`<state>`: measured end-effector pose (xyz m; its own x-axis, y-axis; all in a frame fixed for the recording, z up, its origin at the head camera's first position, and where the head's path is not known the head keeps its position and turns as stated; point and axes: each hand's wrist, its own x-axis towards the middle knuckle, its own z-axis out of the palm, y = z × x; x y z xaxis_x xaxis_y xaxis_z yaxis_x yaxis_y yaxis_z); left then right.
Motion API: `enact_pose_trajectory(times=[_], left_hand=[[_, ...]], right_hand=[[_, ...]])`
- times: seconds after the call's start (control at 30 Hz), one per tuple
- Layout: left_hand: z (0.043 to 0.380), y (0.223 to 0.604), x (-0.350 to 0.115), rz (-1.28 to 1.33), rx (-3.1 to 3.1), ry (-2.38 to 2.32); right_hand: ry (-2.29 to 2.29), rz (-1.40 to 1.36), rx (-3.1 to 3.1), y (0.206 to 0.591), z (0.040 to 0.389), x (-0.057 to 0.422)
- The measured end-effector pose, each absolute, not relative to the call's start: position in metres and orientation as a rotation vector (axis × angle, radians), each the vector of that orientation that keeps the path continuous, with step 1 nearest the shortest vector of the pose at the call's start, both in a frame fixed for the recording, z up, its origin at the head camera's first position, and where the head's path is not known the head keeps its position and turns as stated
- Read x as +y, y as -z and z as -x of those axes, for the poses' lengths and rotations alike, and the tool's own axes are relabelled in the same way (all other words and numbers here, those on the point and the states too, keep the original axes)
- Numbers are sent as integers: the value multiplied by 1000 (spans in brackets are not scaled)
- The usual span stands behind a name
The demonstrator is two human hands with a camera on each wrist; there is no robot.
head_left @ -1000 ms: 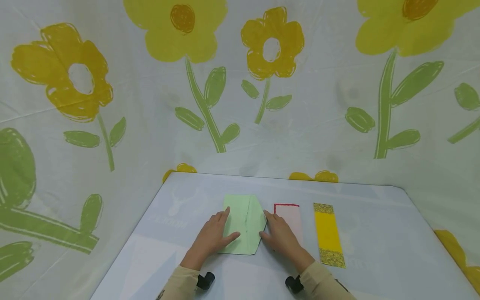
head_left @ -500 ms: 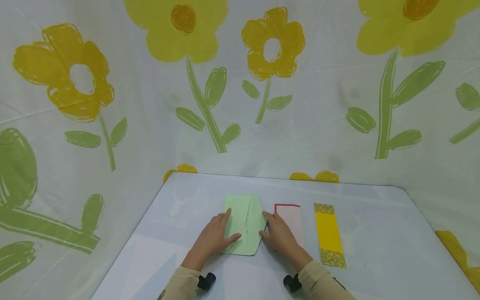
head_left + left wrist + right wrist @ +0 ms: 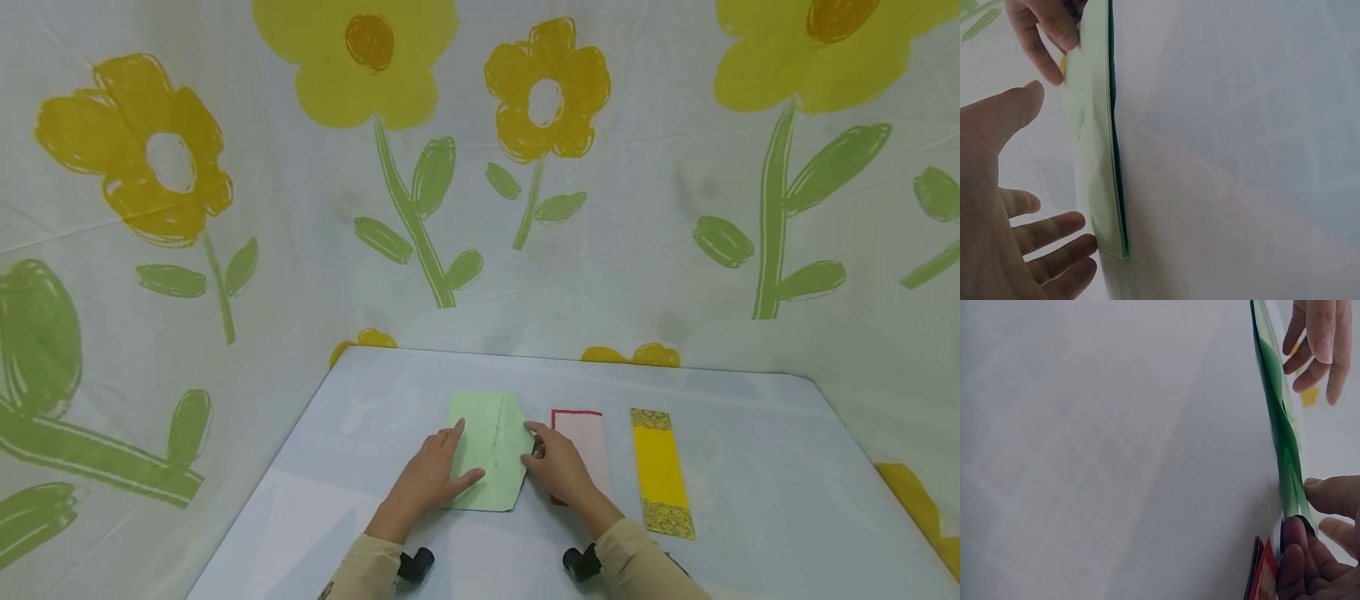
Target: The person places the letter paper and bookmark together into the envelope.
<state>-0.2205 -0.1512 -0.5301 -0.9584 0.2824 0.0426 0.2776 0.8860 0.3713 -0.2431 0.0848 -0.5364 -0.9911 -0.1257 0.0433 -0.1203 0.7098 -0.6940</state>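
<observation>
A light green paper envelope (image 3: pixel 487 454) lies flat on the table, its flap side to the right. My left hand (image 3: pixel 427 471) rests at its left edge with spread fingers, the thumb reaching over the paper. In the left wrist view, the left hand (image 3: pixel 1035 231) has its fingertips right at the envelope (image 3: pixel 1097 187). My right hand (image 3: pixel 558 467) pinches the envelope's right edge. The right wrist view shows the right hand (image 3: pixel 1329 550) with its thumb on top and other fingers tucked under the edge of the envelope (image 3: pixel 1288 450), where darker green shows.
Right of the envelope lies a pale pink, red-bordered paper (image 3: pixel 585 437), partly covered by my right hand. Farther right is a yellow strip (image 3: pixel 662 467) with gold patterned ends. Behind the white table (image 3: pixel 757 467) hangs a flower-printed cloth (image 3: pixel 637 250).
My right hand's fingers have curled in at the envelope's right edge, and the wrist has shifted slightly left. The left hand stays in place on the envelope.
</observation>
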Motion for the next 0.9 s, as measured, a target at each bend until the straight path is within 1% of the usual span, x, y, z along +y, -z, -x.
enact_pose_trajectory(times=[0.5,0.73,0.9], left_hand=[[225,531,-147,-514,3089,-507],[234,533,-139,-550,3090,-510],[238,532,-129,-530,3039,-538]], right_hand=[[1201,276,2909,536,240,84],[1202,270,2908,536,240,83],[1212,263,2889,536,239,83]])
